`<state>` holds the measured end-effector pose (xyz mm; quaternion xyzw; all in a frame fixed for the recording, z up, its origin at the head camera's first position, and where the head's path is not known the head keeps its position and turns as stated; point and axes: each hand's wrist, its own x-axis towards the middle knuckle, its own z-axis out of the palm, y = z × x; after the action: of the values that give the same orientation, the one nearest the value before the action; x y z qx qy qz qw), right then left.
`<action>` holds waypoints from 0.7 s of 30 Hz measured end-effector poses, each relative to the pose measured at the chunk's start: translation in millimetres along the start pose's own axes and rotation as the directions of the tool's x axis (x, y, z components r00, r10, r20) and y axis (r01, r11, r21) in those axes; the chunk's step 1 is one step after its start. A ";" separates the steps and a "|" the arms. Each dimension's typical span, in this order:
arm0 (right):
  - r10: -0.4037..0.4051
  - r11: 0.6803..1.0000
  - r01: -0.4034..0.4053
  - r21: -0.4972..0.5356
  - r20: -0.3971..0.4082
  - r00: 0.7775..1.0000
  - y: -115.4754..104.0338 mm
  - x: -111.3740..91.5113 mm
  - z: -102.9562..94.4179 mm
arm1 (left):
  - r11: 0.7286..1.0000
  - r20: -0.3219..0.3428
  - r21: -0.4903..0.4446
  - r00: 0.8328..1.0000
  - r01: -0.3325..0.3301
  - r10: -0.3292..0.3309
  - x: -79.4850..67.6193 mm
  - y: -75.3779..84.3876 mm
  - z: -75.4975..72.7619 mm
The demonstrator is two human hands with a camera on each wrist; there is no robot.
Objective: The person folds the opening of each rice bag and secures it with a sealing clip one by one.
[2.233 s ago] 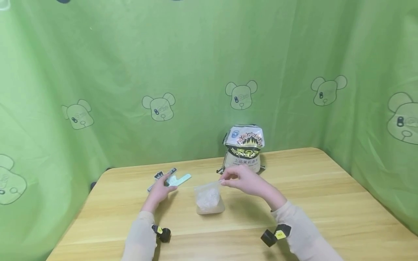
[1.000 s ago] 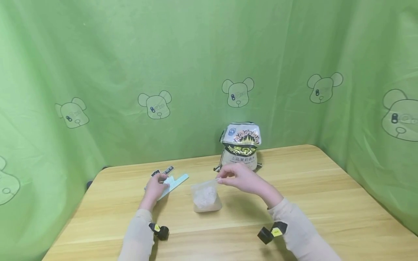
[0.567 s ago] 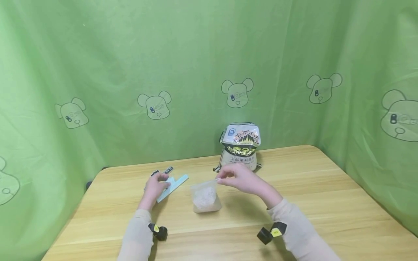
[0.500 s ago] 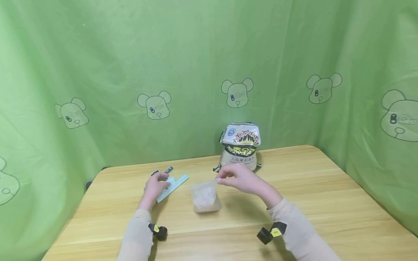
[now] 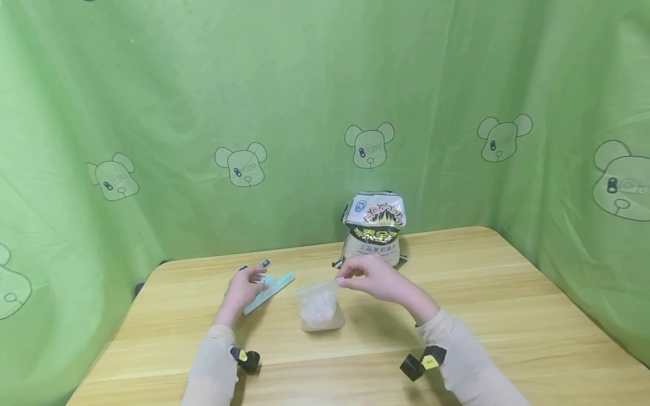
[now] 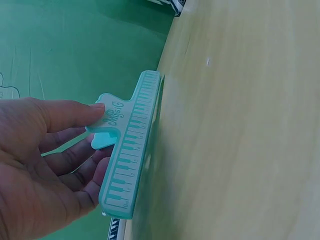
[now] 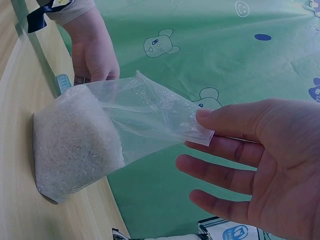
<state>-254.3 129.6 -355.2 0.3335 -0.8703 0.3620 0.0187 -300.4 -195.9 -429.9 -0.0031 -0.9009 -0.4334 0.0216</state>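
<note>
My left hand [image 5: 242,288] pinches the handle of a mint-green sealing clip [image 6: 131,150], a long bar printed with piano keys and the word "Music". In the left wrist view the thumb [image 6: 75,113] lies on one handle plate, with the fingers on the far side. A clear plastic bag [image 5: 321,307] of white rice [image 7: 75,142] stands on the table between the hands. My right hand [image 5: 378,279] pinches the bag's top corner between thumb and index finger, its other fingers spread apart. The bag's upper part is slack and stretched toward that hand.
Behind the left hand lies a black-and-white piano-key clip [image 5: 264,264], mostly hidden. A large printed rice sack [image 5: 376,228] stands at the back of the wooden table [image 5: 482,293], partly behind the right hand. Green curtain [image 5: 304,84] hangs around the table's back and sides.
My left hand has moved from over the dark clip onto the mint-green clip and grips its handle; lately the clip has tilted slightly. The right hand keeps its pinch on the bag.
</note>
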 end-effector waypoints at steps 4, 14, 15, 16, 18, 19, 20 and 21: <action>-0.001 1.000 0.001 0.000 0.001 1.000 -0.2 -0.1 0.0 | 1.000 -0.003 -0.019 1.000 -0.008 0.007 -1.3 2.5 -2.9; 0.005 1.000 -0.005 0.004 0.003 1.000 -0.1 -0.2 -0.1 | 0.998 -0.027 -0.067 1.000 -0.016 0.014 -5.1 13.0 -14.6; 0.007 1.000 -0.007 0.004 0.004 1.000 -0.1 -0.2 -0.1 | 0.997 -0.029 -0.071 0.999 -0.020 0.018 -5.1 13.8 -15.8; 0.007 1.000 -0.007 0.005 0.004 1.000 0.0 -0.2 -0.1 | 0.997 -0.030 -0.068 0.999 -0.022 0.020 -5.1 14.5 -16.9; 0.007 1.000 -0.007 0.004 0.004 1.000 0.1 -0.1 -0.1 | 0.998 -0.034 -0.065 0.999 -0.025 0.023 -5.1 16.0 -18.9; 0.006 1.000 -0.006 0.004 0.004 1.000 0.1 0.0 -0.1 | 0.998 -0.036 -0.061 0.999 -0.025 0.023 -5.3 17.2 -19.9; 0.005 1.000 -0.005 0.004 0.004 1.000 0.0 0.0 -0.2 | 0.998 -0.037 -0.051 0.999 -0.028 0.026 -5.6 18.3 -21.0; 0.004 1.000 -0.004 0.003 0.003 1.000 0.0 0.0 -0.3 | 0.999 -0.038 -0.045 0.999 -0.027 0.026 -5.9 19.7 -21.9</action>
<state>-254.4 129.7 -354.9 0.3321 -0.8706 0.3628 0.0161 -293.2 -200.7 -401.0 -0.0075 -0.8901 -0.4536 0.0438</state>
